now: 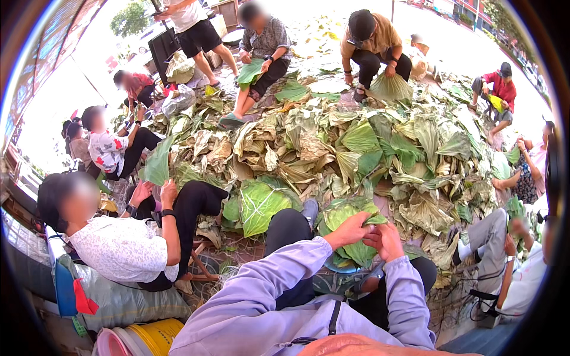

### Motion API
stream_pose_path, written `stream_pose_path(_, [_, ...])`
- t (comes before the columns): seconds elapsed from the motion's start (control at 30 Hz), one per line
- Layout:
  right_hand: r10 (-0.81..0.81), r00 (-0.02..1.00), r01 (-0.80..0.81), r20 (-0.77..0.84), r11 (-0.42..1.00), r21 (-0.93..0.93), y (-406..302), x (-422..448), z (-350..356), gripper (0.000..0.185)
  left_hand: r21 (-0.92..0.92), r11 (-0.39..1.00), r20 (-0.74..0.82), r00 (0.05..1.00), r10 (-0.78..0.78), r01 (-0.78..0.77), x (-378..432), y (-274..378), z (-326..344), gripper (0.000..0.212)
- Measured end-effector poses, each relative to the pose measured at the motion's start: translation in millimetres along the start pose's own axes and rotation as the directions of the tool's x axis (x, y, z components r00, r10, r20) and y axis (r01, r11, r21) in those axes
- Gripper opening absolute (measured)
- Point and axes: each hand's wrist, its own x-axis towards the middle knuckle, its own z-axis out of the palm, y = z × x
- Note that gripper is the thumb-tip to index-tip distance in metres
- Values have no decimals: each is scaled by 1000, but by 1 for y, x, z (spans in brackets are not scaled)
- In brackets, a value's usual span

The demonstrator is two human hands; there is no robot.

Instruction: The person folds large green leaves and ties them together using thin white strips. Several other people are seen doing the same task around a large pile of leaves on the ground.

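My left hand (352,230) and my right hand (386,240) meet in front of my knees, fingers pinching a small folded piece of green leaf (376,219) between them. Just beneath them lies a stack of large green lotus leaves (340,216), partly hidden by my hands, with part of a blue container (340,266) showing below it. To the left of my knee is a bundle of green leaves (262,204) tied crosswise with white string. Beyond it spreads a broad heap of dry and green lotus leaves (307,138).
At my left a seated person (120,240) holds up a green leaf. Several other people sit around the heap handling leaves. A yellow bucket (158,333), a stuffed plastic sack (129,298) and a small wooden stool (202,267) stand at lower left; another seated person (523,276) is close on the right.
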Motion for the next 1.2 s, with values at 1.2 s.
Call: stream_pose_path(1.2, [-75, 997, 71, 32, 991, 111, -9, -12, 1, 27, -575, 774, 227, 961, -161, 265, 7, 5, -3, 43])
